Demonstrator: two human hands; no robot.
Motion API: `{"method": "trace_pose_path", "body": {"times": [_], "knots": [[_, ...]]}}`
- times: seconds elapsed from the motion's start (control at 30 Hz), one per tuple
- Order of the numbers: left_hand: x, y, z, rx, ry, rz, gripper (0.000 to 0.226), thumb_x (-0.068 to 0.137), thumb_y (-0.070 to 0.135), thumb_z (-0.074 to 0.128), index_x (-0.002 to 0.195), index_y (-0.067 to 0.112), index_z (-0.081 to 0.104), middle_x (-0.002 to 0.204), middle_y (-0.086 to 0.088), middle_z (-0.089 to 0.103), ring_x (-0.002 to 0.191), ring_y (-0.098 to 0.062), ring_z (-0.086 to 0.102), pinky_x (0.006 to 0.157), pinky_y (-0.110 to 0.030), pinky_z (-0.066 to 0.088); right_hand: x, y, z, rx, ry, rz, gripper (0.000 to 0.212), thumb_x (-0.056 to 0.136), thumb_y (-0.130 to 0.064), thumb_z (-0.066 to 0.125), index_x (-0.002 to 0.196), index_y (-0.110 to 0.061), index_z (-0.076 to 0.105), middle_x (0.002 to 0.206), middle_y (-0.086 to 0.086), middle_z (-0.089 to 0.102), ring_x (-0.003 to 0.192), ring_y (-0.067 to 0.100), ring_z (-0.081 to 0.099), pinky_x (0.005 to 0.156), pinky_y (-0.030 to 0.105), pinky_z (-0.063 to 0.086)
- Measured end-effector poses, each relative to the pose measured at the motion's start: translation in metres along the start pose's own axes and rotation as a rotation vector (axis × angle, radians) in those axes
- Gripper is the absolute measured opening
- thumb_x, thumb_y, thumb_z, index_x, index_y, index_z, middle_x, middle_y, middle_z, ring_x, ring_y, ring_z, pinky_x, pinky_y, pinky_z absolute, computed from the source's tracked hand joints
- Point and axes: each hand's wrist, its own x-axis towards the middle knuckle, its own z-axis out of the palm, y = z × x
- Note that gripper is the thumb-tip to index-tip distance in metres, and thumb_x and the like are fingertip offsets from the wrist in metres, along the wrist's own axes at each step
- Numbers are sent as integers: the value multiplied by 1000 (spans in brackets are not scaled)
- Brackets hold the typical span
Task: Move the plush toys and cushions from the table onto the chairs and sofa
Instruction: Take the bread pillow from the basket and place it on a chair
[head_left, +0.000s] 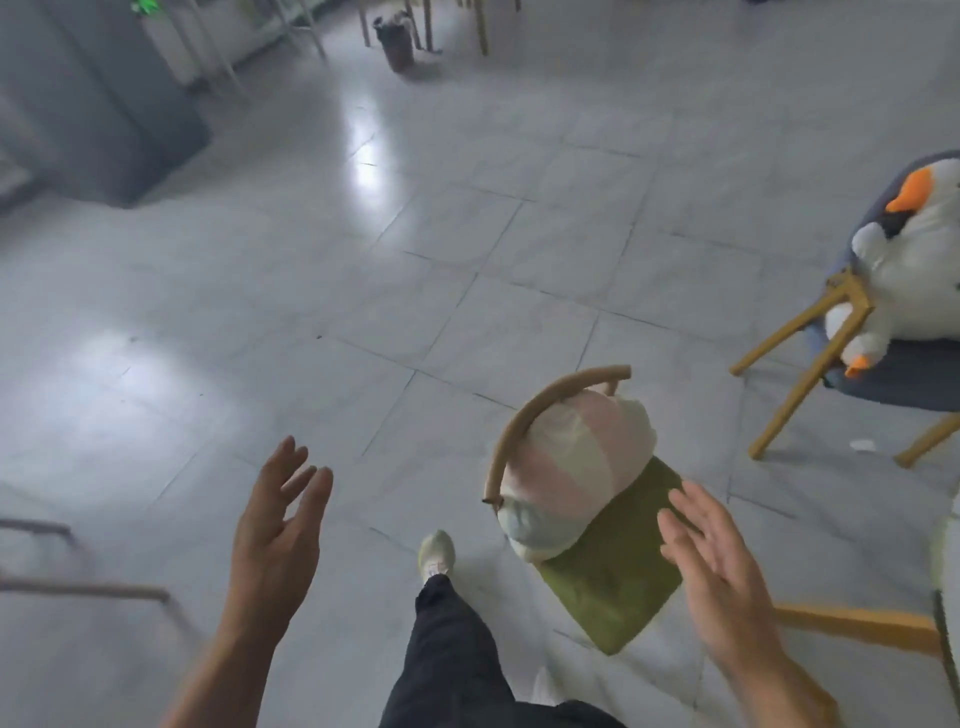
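A pastel cushion (576, 467) with pink, cream and pale green stripes leans against the curved wooden back of a green-seated chair (618, 587) at lower centre right. A white plush goose (914, 270) with an orange beak sits on a grey-blue chair (898, 379) at the right edge. My right hand (717, 566) hovers open just right of the green seat, fingers spread, holding nothing. Over the bare floor to the left, my left hand (280, 530) is open and empty as well.
Grey tiled floor (415, 260) spreads ahead. My dark trouser leg and pale shoe (436, 556) step between the hands. A metal frame (83, 587) shows at lower left, a grey cabinet (104, 98) at upper left, a dark bin (395, 41) and chair legs at the top.
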Motion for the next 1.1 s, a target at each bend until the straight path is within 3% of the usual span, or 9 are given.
{"method": "trace_pose_path", "body": {"times": [0.13,0.33,0.43,0.6,0.77,0.9,1.0,1.1], "knots": [[-70,-21,-70,5,176,-107,63,92,34,59,152,27,41,144,3,56,128,-16,59,111,-54,45,-9,-9,26,-75,-126,-38,70,84,-50,64,149,-33,45,140,-11,58,128,12,58,113,48,44],[-189,-51,-181,-75,610,-181,74,85,42,57,154,23,38,139,4,56,124,-14,60,109,-55,46,-43,-39,122,-98,-437,-124,43,99,-24,63,137,-35,48,130,-11,61,127,19,60,111,47,45],[-249,-79,-226,-151,777,-215,73,85,42,59,154,29,39,136,13,59,123,-2,59,110,-54,46,-81,-51,183,-145,-598,-216,46,101,-16,62,142,-30,47,130,-9,61,120,10,61,109,46,47],[-336,-137,-299,-267,975,-275,70,90,45,71,151,34,40,138,11,60,128,-8,58,112,-52,45,-183,-43,282,-265,-795,-339,48,99,-20,64,143,-32,48,132,-8,62,117,7,62,110,51,48],[-413,-195,-396,-344,1121,-342,77,76,57,68,147,38,44,134,18,61,120,6,60,112,-49,46,-317,-9,374,-382,-982,-385,58,96,-25,67,149,-30,45,139,-7,60,120,9,63,109,50,49],[-451,-226,-468,-378,1219,-381,71,69,63,65,136,47,47,131,24,61,122,4,59,112,-50,45,-399,7,441,-406,-1096,-390,59,94,-25,70,147,-34,45,140,-7,61,120,8,63,105,45,51],[-460,-243,-518,-385,1254,-366,54,89,42,72,137,44,48,129,21,63,121,4,59,112,-50,45,-441,7,487,-414,-1149,-419,69,84,-40,68,149,-32,45,139,-10,60,122,9,62,98,36,52],[-451,-268,-567,-384,1290,-347,50,100,14,60,144,31,44,130,16,60,121,2,58,110,-48,46,-467,12,539,-423,-1182,-457,77,78,-47,65,150,-29,44,140,-10,59,122,12,62,93,29,50]]}}
